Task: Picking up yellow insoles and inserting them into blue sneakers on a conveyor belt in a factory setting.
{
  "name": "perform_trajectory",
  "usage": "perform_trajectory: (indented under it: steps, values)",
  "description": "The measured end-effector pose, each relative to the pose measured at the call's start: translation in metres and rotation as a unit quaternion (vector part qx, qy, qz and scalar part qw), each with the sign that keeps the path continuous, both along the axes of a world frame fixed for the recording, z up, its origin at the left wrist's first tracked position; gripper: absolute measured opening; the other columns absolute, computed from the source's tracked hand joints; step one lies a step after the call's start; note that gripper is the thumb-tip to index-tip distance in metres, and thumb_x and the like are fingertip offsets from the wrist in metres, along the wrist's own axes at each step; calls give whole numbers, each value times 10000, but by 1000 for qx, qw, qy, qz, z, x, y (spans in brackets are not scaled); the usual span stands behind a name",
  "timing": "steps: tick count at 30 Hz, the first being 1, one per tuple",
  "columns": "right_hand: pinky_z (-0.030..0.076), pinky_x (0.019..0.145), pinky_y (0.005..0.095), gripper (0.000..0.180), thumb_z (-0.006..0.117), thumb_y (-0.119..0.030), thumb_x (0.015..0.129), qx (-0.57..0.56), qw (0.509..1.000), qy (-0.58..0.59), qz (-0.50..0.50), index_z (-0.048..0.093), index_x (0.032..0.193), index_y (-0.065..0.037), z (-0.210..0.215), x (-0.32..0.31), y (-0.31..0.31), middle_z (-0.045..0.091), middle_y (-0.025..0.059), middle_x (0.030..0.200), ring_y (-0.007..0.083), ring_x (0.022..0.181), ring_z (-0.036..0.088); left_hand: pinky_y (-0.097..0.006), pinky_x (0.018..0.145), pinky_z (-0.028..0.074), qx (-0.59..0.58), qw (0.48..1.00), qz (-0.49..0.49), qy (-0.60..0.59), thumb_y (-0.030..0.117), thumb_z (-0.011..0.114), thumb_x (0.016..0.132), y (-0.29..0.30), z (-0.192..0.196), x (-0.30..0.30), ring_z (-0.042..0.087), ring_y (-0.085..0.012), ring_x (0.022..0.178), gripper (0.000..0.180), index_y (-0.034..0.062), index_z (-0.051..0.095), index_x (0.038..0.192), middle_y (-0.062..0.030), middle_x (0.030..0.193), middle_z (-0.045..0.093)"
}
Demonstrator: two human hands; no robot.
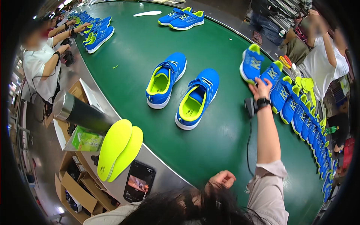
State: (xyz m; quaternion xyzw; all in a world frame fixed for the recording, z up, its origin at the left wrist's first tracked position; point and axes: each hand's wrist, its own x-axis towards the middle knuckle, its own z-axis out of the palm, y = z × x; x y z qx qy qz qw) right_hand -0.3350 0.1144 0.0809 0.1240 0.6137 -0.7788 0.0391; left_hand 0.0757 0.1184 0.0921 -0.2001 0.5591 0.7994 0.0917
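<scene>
Out at the right, my right hand [261,89] has its fingers closed at the toe of a blue sneaker [272,72] with lime lining. Just left of that, another blue sneaker [250,63] stands beside my fingertips. My left hand [223,179] rests low in the middle, fingers curled in, with nothing visible in it. In front of me on the green belt stands a pair: a left blue sneaker [173,67] and a right blue sneaker [210,80], their heels toward me. A strap and small black device [250,107] with a cable sit at my right wrist.
Two lime insoles [116,150], a phone [139,182] and a dark tumbler [80,112] lie along the left metal edge. Sneakers line the right side of the green belt [150,123]; more stand at the far end. Co-workers [39,60] sit along both sides.
</scene>
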Motion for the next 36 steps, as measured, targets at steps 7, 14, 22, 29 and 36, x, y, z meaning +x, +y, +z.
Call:
perform_trajectory:
  steps: [7,14,22,29,36]
  values:
    - [470,543,272,446,671,7,790,134,921,-116,346,406,1087,-193,86,189,138,517,-7,796,116,653,531,-269,739,417,-89,945,301,91,160,559,932,-27,3,-12,471,-139,879,110,61,543,977,-53,972,480]
    - [492,858,373,387,729,-39,721,540,701,57,462,544,1057,-94,139,230,268,580,67,1088,251,1000,606,-326,847,397,-98,940,314,87,197,546,917,-35,19,-15,427,-196,980,182,63,521,1038,-89,1068,432]
    - [325,1064,472,435,687,-342,766,715,477,364,360,636,1153,-149,114,211,124,528,155,1298,351,1234,469,-357,831,408,-127,948,269,115,222,534,926,-32,10,-24,487,-242,939,202,22,556,946,-129,983,525]
    - [374,1028,452,306,739,-275,703,570,506,281,583,706,943,-88,161,277,106,614,143,1156,309,1197,507,-429,983,332,-235,905,332,120,263,564,883,-34,18,-28,436,-327,1121,407,17,469,1192,-187,1165,487]
    - [455,661,343,175,633,-184,890,645,712,161,226,581,904,-18,150,402,153,575,132,883,277,720,569,-412,985,356,-186,943,223,163,342,604,878,-38,20,-20,544,-274,1042,609,15,429,1362,-145,1042,594]
